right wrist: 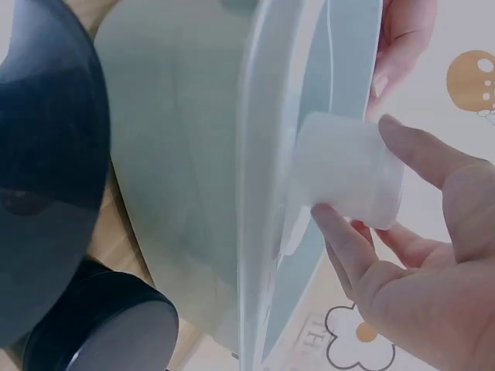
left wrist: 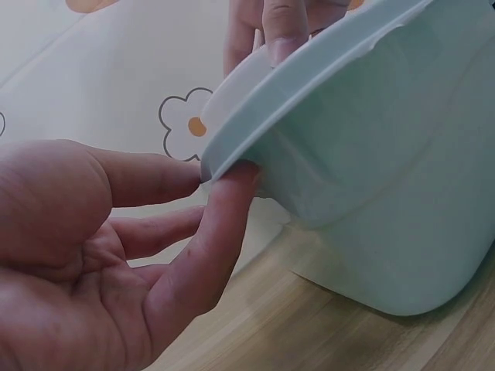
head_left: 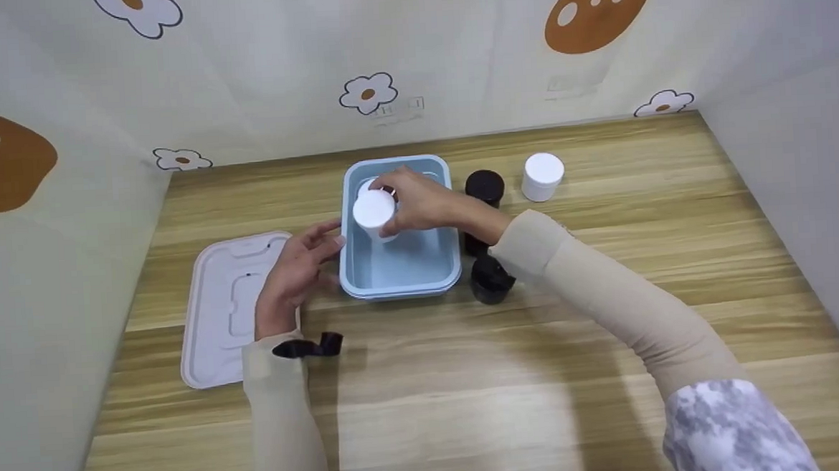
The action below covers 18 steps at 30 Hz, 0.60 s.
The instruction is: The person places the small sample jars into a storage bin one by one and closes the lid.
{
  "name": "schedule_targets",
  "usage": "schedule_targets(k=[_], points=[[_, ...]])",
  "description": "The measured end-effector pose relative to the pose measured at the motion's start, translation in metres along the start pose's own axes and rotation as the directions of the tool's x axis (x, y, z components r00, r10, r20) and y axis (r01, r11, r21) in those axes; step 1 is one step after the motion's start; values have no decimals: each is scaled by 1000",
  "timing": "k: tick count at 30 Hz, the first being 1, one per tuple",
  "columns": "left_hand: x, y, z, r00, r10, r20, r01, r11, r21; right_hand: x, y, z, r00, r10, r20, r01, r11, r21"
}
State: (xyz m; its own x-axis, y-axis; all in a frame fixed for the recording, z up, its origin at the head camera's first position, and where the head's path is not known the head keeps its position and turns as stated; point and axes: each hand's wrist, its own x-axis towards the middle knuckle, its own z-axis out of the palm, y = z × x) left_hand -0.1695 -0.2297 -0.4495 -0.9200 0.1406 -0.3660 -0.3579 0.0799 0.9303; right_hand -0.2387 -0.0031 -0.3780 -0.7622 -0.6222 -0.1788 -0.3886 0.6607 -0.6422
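A light blue plastic box (head_left: pixel 407 265) stands on the table. Over its left part my right hand (head_left: pixel 421 199) holds a white lidded jar (head_left: pixel 374 210) between thumb and fingers, tilted a little. The right wrist view shows this jar (right wrist: pixel 348 166) just inside the box's rim (right wrist: pixel 267 185). Behind it, a second white jar (head_left: pixel 367 186) is in the box, mostly hidden by the held jar and fingers. At the left side, my left hand (head_left: pixel 296 271) pinches the box's rim, one fingertip (left wrist: pixel 236 182) under the edge.
Several black jars (head_left: pixel 485 187) line the box's right side, the nearest one (head_left: pixel 491 282) partly behind the right sleeve. Another white jar (head_left: pixel 543 177) stands farther right. A pale lid (head_left: pixel 208 311) lies left of the box, partly under the left arm. A patterned wall rises behind.
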Motion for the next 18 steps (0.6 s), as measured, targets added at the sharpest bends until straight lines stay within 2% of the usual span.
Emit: schedule_targets(k=[8,18], points=[[2,2,-1,1000,-11,-8,11,1000,24,9,-1,0,996,47,72,-44,998,-43],[0,1,-2,1000,-6,-12,7,999,35,13,-4,6,992,47,118,-36,995,-95]])
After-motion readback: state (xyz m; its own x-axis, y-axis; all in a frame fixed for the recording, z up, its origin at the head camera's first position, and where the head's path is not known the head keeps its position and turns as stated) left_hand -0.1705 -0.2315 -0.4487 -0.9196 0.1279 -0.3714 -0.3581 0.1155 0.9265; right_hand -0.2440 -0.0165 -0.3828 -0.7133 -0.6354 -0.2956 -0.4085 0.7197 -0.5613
